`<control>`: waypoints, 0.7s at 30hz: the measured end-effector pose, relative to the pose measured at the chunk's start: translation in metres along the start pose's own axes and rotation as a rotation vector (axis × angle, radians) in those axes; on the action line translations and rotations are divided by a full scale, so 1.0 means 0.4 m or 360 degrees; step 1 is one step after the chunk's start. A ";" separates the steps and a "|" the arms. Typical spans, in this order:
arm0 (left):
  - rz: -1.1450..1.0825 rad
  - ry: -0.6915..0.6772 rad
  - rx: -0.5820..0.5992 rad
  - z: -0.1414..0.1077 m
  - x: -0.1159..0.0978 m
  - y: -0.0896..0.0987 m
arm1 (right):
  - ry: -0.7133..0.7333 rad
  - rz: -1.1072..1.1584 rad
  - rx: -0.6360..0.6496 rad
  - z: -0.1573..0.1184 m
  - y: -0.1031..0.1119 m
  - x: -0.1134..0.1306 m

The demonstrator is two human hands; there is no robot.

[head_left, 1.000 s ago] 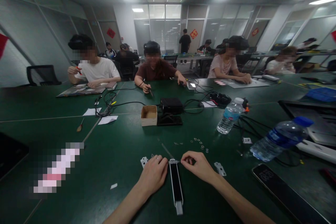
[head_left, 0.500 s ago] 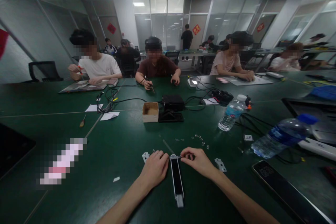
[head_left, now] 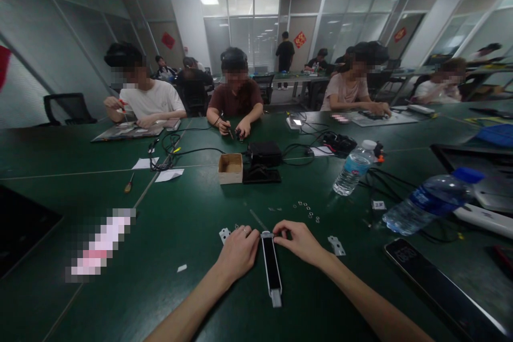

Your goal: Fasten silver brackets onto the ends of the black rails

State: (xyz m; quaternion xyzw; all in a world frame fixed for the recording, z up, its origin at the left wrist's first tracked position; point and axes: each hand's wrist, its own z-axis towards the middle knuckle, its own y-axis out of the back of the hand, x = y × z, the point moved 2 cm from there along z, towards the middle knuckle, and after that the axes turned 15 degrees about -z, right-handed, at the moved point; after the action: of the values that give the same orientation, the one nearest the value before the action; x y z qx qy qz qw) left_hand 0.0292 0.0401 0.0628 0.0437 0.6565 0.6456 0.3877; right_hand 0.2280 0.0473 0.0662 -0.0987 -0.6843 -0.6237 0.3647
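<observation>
A long narrow piece with a black face and a pale frame [head_left: 272, 263] lies on the table in front of me, pointing away. It has a grey end cap at the far end and a pale tab at the near end. My left hand [head_left: 240, 248] is closed, its fingertips against the far end from the left. At the right side of that same end, my right hand [head_left: 295, 240] makes a pinch; whatever sits between the fingertips is too small to make out. Perforated metal brackets lie beside my left hand [head_left: 224, 234] and right of my right hand [head_left: 336, 246].
Several small rings [head_left: 308, 208] lie beyond my right hand. Farther off stand a small cardboard box [head_left: 230, 169] and a black box [head_left: 264, 153]. Two water bottles [head_left: 355, 168] and a phone [head_left: 433, 283] are on the right. Co-workers sit across the table.
My right fingertips have moved slightly left, closer to the far end of the long piece. My left hand stays at it. Across the table, a co-worker's hands have come together.
</observation>
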 end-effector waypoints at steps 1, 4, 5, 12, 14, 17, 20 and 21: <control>0.0000 0.0002 0.0001 0.000 0.001 -0.001 | 0.0017 0.0005 -0.0012 0.000 -0.001 -0.002; 0.0007 0.0001 0.0002 0.000 0.001 -0.002 | 0.0066 -0.0021 -0.0059 0.000 -0.006 -0.007; 0.0010 -0.0002 -0.0001 0.000 0.001 -0.002 | 0.0076 -0.0049 -0.0070 0.001 -0.007 -0.009; 0.0014 -0.0010 0.0004 0.002 0.003 -0.003 | 0.0134 -0.0133 -0.0120 0.001 -0.007 -0.006; 0.0026 -0.0017 0.0000 0.003 0.003 -0.004 | 0.0150 -0.0140 -0.0144 0.002 -0.006 -0.006; 0.0030 -0.0027 -0.0012 0.002 0.003 -0.004 | 0.0167 -0.0154 -0.0154 0.003 -0.009 -0.007; 0.0021 -0.0032 -0.0011 0.000 0.003 -0.005 | 0.0154 -0.0169 -0.0155 0.003 -0.012 -0.008; 0.0018 -0.0032 -0.0013 0.000 0.003 -0.005 | 0.0147 -0.0177 -0.0152 0.003 -0.013 -0.008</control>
State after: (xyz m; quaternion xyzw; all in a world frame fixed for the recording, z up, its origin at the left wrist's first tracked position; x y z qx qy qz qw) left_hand 0.0293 0.0404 0.0607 0.0524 0.6495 0.6501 0.3909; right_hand 0.2268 0.0483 0.0601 -0.0489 -0.6407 -0.6789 0.3554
